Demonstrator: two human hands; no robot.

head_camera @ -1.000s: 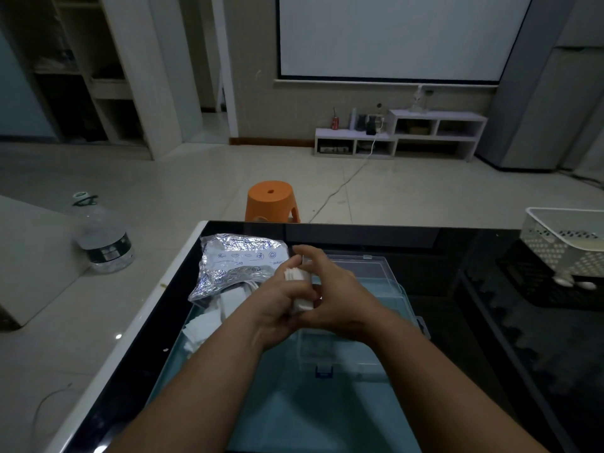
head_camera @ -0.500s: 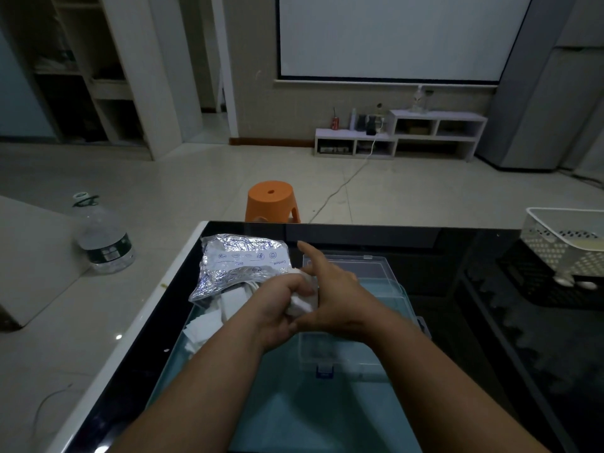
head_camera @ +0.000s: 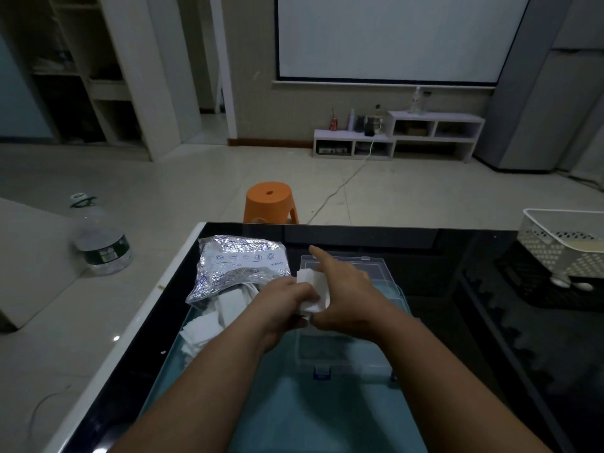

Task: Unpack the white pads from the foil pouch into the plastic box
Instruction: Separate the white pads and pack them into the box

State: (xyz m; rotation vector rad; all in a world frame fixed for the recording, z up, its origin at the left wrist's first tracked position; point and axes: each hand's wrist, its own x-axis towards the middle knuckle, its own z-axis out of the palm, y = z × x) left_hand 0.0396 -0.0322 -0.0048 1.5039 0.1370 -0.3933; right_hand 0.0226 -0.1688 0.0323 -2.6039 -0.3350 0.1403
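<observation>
Gripped in the curled left hand (head_camera: 285,299) and pinched by the right hand (head_camera: 351,289), forefinger straight: soft square white pads (head_camera: 314,286), stacked just above the clear, rigid plastic box (head_camera: 343,356). Far left on the glossy black table (head_camera: 441,256), crinkled foil pouch (head_camera: 242,258) spilling more of them. Beyond, round orange stool (head_camera: 269,201); right, perforated white basket (head_camera: 555,253).

Dim room, tiled floor (head_camera: 163,178), perhaps projector screen (head_camera: 392,34)

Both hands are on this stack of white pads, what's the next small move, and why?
Probably lower the stack of white pads into the plastic box and release: the left hand and right hand hold it over the box, and loose pads lie by the foil pouch.
</observation>
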